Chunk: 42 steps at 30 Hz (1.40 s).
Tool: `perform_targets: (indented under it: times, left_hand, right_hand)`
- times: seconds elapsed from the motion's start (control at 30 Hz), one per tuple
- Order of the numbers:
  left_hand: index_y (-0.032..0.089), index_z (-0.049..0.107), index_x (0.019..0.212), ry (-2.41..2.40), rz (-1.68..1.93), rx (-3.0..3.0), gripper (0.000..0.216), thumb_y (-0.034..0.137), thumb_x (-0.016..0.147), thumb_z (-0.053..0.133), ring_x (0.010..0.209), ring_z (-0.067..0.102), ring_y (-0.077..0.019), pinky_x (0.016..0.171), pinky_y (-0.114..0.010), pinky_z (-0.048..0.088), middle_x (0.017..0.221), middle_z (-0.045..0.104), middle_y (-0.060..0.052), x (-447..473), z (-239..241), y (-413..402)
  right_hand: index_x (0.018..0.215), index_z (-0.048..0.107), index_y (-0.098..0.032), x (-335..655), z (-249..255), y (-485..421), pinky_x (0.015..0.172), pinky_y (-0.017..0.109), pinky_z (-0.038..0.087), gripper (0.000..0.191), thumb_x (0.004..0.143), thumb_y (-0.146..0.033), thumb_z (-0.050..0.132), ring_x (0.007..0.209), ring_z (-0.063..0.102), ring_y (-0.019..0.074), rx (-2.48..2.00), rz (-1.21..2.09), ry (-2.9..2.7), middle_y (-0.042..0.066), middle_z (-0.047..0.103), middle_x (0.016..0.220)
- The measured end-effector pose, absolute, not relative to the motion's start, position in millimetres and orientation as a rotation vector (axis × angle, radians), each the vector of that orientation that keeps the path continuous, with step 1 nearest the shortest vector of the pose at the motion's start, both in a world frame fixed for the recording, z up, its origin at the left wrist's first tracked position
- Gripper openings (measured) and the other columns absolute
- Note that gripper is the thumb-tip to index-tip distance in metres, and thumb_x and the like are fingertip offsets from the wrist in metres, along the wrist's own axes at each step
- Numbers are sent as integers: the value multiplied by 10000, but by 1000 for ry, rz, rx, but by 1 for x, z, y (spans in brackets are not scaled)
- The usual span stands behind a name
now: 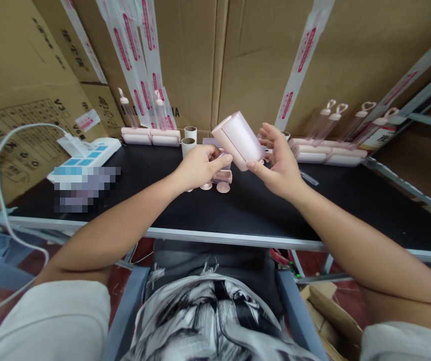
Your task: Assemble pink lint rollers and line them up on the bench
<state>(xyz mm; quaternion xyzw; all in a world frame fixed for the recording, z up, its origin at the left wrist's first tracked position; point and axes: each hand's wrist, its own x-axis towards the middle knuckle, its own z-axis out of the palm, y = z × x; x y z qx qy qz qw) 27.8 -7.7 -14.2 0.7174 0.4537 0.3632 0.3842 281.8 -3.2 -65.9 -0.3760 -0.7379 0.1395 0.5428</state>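
Observation:
My right hand (pixel 281 168) grips a tilted pink cylindrical lint roller cover (pixel 240 138), thumb at its lower edge and fingers behind it. A lengthwise seam runs along the cover. Just left of it, my left hand (pixel 202 168) is closed, thumb against curled fingers; what they pinch is mostly hidden. Below the hands, small pink parts (pixel 223 187) with round ends lie on the black tabletop (pixel 215 215). Beside my left hand stand white rolls with cardboard cores (pixel 188 143), partly covered by it.
Pink lint rollers with clear handles stand at the back left (pixel 151 136) and back right (pixel 326 153). A white power strip (pixel 87 155) with a plugged-in cable lies left. Cardboard (pixel 253 65) walls the back. A small clear piece (pixel 309 177) lies right of my right hand.

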Motion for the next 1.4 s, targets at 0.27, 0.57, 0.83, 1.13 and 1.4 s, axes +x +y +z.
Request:
perform_targets:
  times: [0.27, 0.57, 0.83, 1.13, 1.4]
  left_hand:
    - [148, 642, 1089, 913, 829, 1774, 268, 209, 897, 818, 503, 637, -102, 449, -207, 485, 797, 778, -50, 26, -17, -10]
    - [144, 681, 1049, 911, 837, 1945, 288, 213, 830, 856, 486, 590, -83, 464, -215, 456, 757, 728, 13, 23, -18, -11]
    - [158, 674, 890, 996, 766, 1639, 80, 136, 878, 750, 446, 617, -118, 367, -206, 445, 674, 723, -17, 37, -8, -21]
    - [120, 735, 1066, 693, 771, 1383, 427, 537, 975, 739, 573, 742, -172, 441, -223, 539, 781, 780, -96, 25, -9, -9]
    - [124, 744, 1020, 805, 946, 1430, 235, 327, 934, 824, 545, 691, -99, 442, -204, 537, 853, 753, -32, 21, -4, -5]
  right_hand:
    - [1460, 543, -343, 281, -70, 3, 1082, 522, 611, 855, 785, -715, 916, 1226, 733, 309, -829, 371, -1754, 102, 719, 1411]
    - [1452, 589, -309, 290, -69, 9, 1100, 603, 601, 910, 723, -716, 952, 1227, 735, 371, -855, 309, -1811, 117, 738, 1351]
    - [1354, 725, -464, 260, -58, -29, 1337, 799, 216, 481, 892, -527, 846, 1650, 350, 474, -954, -361, -2014, 0, 488, 1744]
    - [1143, 785, -380, 271, -50, -19, 1279, 744, 353, 209, 943, -441, 787, 1496, 531, 431, -856, -363, -1888, 57, 683, 1499]
    - [760, 469, -305, 450, 8, 31, 1049, 531, 469, 497, 717, 17, 846, 1140, 668, 340, -1373, -584, -915, 130, 699, 1104]
